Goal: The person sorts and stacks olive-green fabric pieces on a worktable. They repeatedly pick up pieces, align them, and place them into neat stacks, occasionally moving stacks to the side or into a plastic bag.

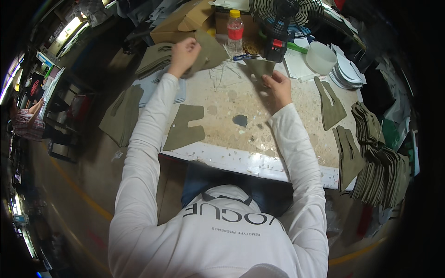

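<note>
Head view, left fingers (191, 47): being curled against olive fabric (212, 52), grip unclear.
Right fingers (270, 82): smaller piece (257, 68) is being pinched.

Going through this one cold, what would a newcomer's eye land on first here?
Probably the yellow-capped bottle with its red label, standing at the table's far side, just left of the black fan. Next, the thick olive fabric stack at the table's right edge, and the right hand gripping an olive piece in front of the fan.
</note>
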`<state>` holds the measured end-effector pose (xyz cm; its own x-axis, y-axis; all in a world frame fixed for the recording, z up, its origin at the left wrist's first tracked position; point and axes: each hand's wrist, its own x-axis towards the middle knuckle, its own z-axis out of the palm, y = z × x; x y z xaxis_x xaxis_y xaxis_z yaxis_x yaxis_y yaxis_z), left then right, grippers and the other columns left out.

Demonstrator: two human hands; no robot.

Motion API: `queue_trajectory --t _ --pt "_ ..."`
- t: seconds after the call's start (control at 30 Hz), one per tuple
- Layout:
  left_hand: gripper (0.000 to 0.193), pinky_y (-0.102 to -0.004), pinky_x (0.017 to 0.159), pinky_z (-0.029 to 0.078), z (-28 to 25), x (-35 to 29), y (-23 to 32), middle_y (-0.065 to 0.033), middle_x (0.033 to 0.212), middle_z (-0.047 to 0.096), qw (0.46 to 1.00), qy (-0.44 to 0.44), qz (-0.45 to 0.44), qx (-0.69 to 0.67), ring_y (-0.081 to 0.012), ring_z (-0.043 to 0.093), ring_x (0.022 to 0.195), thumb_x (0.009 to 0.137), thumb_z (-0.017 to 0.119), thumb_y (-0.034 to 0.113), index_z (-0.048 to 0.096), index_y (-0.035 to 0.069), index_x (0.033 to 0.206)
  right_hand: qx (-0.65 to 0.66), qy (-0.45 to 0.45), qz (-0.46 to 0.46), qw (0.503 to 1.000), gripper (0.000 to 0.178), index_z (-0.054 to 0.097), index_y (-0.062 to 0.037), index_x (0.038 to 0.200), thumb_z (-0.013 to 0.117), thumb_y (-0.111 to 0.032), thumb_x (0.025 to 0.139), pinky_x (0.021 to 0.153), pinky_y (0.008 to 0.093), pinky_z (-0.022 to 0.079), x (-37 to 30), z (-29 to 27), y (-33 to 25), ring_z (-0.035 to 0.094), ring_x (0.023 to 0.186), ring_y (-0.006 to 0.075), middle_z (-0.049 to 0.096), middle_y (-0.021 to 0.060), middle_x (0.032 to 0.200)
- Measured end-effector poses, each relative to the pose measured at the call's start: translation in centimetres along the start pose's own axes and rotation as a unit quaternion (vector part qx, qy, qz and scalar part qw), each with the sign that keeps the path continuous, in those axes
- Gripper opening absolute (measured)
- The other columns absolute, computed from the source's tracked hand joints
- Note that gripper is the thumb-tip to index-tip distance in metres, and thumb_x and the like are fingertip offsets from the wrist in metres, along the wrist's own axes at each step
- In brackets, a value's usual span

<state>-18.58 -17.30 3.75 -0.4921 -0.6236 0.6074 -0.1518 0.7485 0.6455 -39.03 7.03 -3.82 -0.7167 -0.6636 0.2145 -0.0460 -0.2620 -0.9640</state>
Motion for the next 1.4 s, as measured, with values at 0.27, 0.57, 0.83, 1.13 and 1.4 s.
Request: queue_trajectory --t 0.27,0.57,0.83,1.13,1.4 --pt "0.022 -0.0233 0.071 0.053 -5.7 -2.5 9.4 -0.0085 0.086 0.073 0.989 -0.014 0.126 0.074 -0.0099 0.068 0.076 0.089 0.068 0.013 0.068 0.001 0.107 -0.328 0.214 -0.132 0.910 0.035 0.072 -0.0007 0.089 0.075 -0.035 0.083 0.056 0.0284 0.049 0.6 -7.8 -9.4 0.064 0.055 0.0100 0.065 0.0059 0.060" --pt "0.035 -0.0378 0.093 0.053 0.9 -24.8 14.9 -0.0127 0.119 0.067 0.922 -0.264 0.259 0.112 -0.0247 0.065 0.110 0.079 0.060 0.001 0.068 0.004 0.112 -0.517 0.090 -0.241 0.816 0.036 0.071 -0.0100 0.111 0.066 0.001 0.078 0.063 0.0295 0.051 -14.7 -8.8 -13.6 0.064 0.073 0.0189 0.064 0.0063 0.095" --pt "0.035 -0.0375 0.096 0.052 -1.1 -25.4 15.1 -0.0120 0.125 0.064 0.926 -0.344 0.125 -0.088 -0.0270 0.062 0.116 0.079 0.070 0.003 0.069 0.005 0.114 -0.486 -0.043 -0.121 0.865 0.049 0.070 -0.0097 0.116 0.063 0.008 0.071 0.094 0.0390 0.049 -25.0 -6.3 -6.9 0.058 0.118 0.0343 0.062 0.0140 0.121" --pt "0.033 -0.0490 0.104 0.039 -0.1 -15.1 10.3 -0.0159 0.130 0.056 0.889 -0.404 0.117 0.181 -0.0354 0.049 0.126 0.082 0.070 0.021 0.063 0.008 0.112 -0.464 -0.089 -0.171 0.865 0.049 0.070 -0.0097 0.113 0.065 0.004 0.066 0.092 0.0407 0.048 -26.6 -5.4 -6.6 0.059 0.118 0.0322 0.063 0.0134 0.121" --pt "0.038 -0.0462 0.097 0.042 0.2 -19.0 14.3 -0.0100 0.121 0.059 0.941 -0.283 0.146 0.115 -0.0307 0.057 0.110 0.081 0.071 0.019 0.064 0.010 0.117 -0.459 -0.115 -0.159 0.866 0.045 0.070 -0.0115 0.112 0.067 -0.003 0.069 0.092 0.0410 0.045 -26.7 -4.6 -7.0 0.057 0.120 0.0308 0.062 0.0114 0.122"
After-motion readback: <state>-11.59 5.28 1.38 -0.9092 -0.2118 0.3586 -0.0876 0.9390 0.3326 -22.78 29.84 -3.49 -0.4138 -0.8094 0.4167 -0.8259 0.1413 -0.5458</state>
